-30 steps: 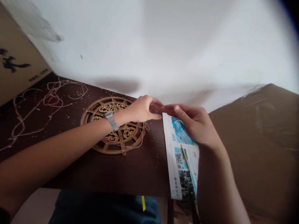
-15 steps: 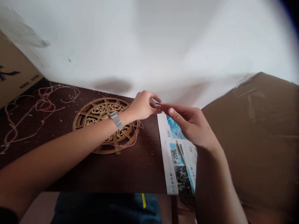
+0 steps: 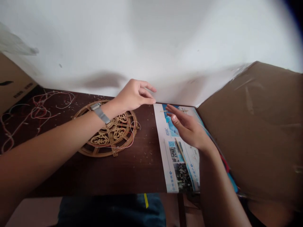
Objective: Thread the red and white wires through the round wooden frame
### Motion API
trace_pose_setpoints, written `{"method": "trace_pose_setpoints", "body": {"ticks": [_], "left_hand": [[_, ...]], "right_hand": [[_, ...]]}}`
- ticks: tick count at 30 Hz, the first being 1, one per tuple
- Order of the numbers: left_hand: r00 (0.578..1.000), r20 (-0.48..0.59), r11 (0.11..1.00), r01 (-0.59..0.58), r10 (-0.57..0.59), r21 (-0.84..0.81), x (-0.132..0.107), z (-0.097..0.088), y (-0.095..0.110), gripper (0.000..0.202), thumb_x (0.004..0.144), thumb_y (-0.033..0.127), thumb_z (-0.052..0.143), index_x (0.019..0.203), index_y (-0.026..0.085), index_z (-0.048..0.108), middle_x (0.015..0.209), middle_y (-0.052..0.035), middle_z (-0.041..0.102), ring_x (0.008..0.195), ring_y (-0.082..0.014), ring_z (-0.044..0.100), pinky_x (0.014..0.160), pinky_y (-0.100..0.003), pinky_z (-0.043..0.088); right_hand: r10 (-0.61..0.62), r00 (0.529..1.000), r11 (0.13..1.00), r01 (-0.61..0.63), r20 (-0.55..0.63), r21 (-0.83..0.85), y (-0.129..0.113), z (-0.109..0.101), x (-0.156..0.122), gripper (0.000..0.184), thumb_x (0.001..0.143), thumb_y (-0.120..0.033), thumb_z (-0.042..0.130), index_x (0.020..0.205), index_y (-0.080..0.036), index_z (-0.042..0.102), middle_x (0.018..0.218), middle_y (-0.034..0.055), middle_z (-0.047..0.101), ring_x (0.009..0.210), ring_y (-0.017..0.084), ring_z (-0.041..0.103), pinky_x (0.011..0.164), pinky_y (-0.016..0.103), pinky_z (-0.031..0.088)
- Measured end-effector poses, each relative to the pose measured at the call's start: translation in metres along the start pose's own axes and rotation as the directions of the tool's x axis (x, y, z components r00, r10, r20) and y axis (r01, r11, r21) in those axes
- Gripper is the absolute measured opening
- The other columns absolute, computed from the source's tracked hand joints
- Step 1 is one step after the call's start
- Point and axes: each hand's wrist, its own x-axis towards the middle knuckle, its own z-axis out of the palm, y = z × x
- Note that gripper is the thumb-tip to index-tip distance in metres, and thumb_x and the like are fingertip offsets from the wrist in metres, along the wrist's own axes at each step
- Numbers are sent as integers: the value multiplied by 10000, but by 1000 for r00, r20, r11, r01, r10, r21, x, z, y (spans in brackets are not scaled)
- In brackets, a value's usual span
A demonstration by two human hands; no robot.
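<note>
My left hand (image 3: 136, 93), with a grey-banded watch at its wrist, hovers beyond the openwork disc, thumb and index finger apart and nothing visible between them. Over the printed brochure (image 3: 162, 148) is my right hand (image 3: 188, 127), its fingers stretched out and holding nothing I can see. A thin pale stick (image 3: 163, 111) shows behind those fingertips, partly hidden by them. The round wooden lattice disc (image 3: 118, 134) lies on the dark table, partly covered by my left forearm. A fine red and white wire (image 3: 123, 147) runs across its near rim.
Tangled red and white wires (image 3: 39, 108) lie at the table's left. Another thin stick (image 3: 180, 150) rests on the brochure. Cardboard stands at left (image 3: 14, 82) and right (image 3: 255, 132), with a white wall (image 3: 94, 41) behind. Small pale scraps dot the table.
My hands, earlier touching around a small dark thin piece, have come apart. The left fingers have spread, and the right hand has dropped lower over the brochure. The view has shifted slightly.
</note>
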Motion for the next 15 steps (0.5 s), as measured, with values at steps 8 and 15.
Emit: {"method": "trace_pose_setpoints", "body": {"ticks": [8,15], "left_hand": [[988,-140,989,-51,70,136,-8,-62,26,404,805,286,959,1175,175,841,929,-39,866,953,-266,825,997,-470,633],[953,-278,932,-9,117,362,-29,-143,22,440,796,446,993,1142,224,836,959,-32,863,969,-284,805,1052,-587,627]], "right_hand": [[63,994,981,-78,-91,-177,25,-7,-43,707,1061,-680,660,1647,-285,634,1589,135,706,1366,373,771,1176,663,639],[48,969,957,-114,-243,-266,32,-26,-99,495,1034,-668,674,1471,-452,762,1362,13,836,1258,370,823,1085,612,712]]}}
